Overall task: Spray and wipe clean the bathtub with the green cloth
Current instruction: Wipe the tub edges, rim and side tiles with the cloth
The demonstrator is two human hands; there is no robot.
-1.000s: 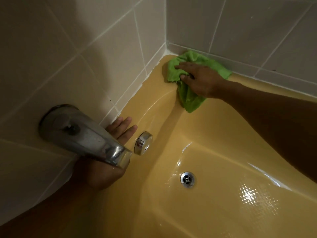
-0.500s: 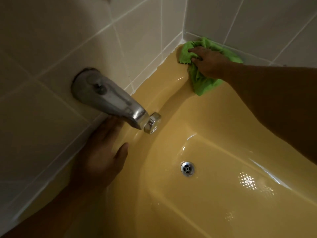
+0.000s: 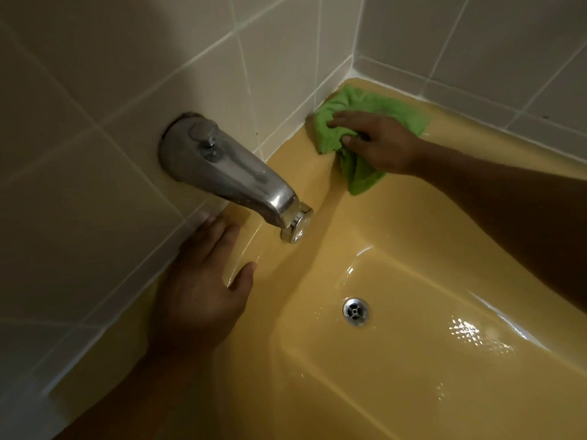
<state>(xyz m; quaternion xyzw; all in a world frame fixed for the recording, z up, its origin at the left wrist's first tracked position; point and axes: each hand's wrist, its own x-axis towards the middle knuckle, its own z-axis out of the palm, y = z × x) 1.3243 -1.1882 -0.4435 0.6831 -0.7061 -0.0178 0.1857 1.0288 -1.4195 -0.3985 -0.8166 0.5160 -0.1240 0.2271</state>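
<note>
Bright green and crumpled, the green cloth [image 3: 365,103] lies bunched on the yellow bathtub [image 3: 397,233] rim in the tiled corner at about one o'clock, one tail hanging down the inner wall. The right hand [image 3: 381,144] presses on it, fingers and thumb curled into its folds. At seven o'clock the left hand [image 3: 200,287] rests flat on the rim beneath the chrome spout [image 3: 228,176], fingers straight and slightly apart.

The spout [image 3: 228,176] juts from the tiled wall [image 3: 95,217] over the end ledge of the bathtub [image 3: 444,376], its tip close by the overflow cap [image 3: 300,228]. The left hand [image 3: 200,290] lies flat on the ledge beneath it, crowding that gap. The right hand [image 3: 381,141] grips the cloth [image 3: 359,106] in the far corner, its forearm crossing the basin. The floor around the drain [image 3: 355,311] lies open.
</note>
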